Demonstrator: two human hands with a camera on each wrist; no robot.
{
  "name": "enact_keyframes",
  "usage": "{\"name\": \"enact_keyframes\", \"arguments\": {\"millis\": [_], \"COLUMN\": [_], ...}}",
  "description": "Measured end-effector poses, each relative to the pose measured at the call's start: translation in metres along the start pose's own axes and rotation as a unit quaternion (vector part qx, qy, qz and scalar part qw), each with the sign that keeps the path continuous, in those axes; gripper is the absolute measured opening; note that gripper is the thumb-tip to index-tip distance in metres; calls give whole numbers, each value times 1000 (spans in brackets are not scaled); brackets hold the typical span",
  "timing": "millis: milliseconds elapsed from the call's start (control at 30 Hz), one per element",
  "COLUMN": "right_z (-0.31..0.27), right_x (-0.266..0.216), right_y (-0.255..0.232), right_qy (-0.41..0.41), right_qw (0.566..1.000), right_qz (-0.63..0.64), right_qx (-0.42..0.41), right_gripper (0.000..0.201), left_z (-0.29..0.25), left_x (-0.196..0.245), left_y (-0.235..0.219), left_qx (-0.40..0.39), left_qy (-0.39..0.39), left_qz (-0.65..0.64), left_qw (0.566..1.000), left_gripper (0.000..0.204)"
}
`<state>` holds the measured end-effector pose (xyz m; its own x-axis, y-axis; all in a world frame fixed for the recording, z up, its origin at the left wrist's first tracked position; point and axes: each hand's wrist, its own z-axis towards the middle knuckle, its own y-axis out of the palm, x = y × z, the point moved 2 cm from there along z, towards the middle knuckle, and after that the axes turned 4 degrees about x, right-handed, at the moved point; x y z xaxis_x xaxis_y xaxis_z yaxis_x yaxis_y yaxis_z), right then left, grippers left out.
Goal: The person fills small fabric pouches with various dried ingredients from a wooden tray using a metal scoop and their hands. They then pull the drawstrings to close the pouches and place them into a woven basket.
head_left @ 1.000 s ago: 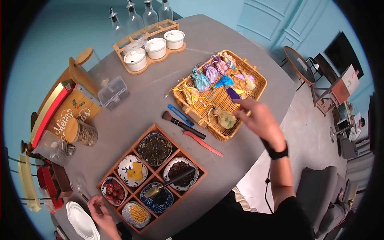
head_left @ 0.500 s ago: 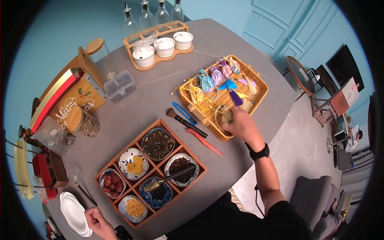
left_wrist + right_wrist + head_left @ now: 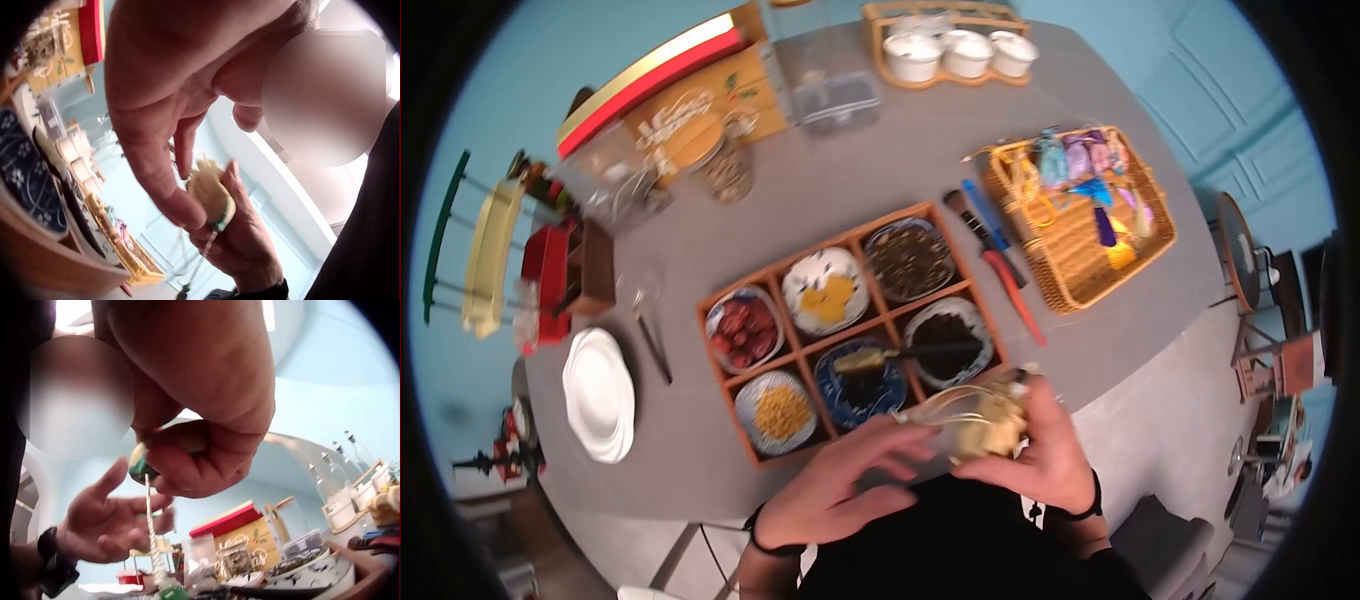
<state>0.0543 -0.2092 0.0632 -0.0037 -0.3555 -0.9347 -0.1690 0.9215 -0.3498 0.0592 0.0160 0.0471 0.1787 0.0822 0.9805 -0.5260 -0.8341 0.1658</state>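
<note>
My right hand [image 3: 1050, 455] pinches a small cream pouch [image 3: 992, 425] near my body, in front of the wooden tray; its cord trails to the left. The right wrist view shows the curled right hand [image 3: 200, 437] on the pouch [image 3: 142, 464], with a twisted white cord [image 3: 152, 525] and a green bead [image 3: 173, 594] hanging down. My left hand [image 3: 845, 485] is beside the pouch, fingers spread and loosely bent, holding nothing. In the left wrist view the left hand [image 3: 169, 112] is close to the pouch [image 3: 211, 194]; whether it touches is unclear.
A divided wooden tray [image 3: 800, 351] holds bowls of dried ingredients and a brass-ended scoop. Right of it lie a brush [image 3: 972, 218], a blue cutter [image 3: 987, 215] and a red tool [image 3: 1015, 295], beside a wicker basket [image 3: 1065, 290] of pouches. White dishes [image 3: 598, 395] stand left.
My right hand has taken the cream pouch out of the basket and brought it toward my body. The left hand has moved right, near it. The head view has shifted.
</note>
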Motion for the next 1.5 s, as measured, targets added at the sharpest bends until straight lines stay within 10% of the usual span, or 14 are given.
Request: {"name": "enact_keyframes", "arguments": {"millis": [233, 733, 900, 1233, 1500], "right_z": [13, 38, 36, 44, 42], "right_x": [-7, 0, -7, 2, 10], "right_y": [41, 56, 59, 54, 55], "right_qy": [-91, -11, -34, 151, 34], "right_qw": [974, 982, 990, 911, 955], "right_qz": [-169, 131, 61, 317, 234], "right_qx": [-118, -136, -121, -218, -179], "right_gripper": [61, 39, 32, 28, 31], "left_z": [-1, -13, -14, -9, 4], "left_x": [-24, -20, -36, -28, -38], "left_y": [-4, -19, -16, -29, -20], "left_qx": [88, 100, 295, 267, 315], "left_qy": [-45, -2, -5, -41, -47], "left_qz": [107, 179, -32, -2, -124], "left_qw": [989, 979, 955, 963, 940], "left_gripper": [28, 22, 32, 31, 23]}}
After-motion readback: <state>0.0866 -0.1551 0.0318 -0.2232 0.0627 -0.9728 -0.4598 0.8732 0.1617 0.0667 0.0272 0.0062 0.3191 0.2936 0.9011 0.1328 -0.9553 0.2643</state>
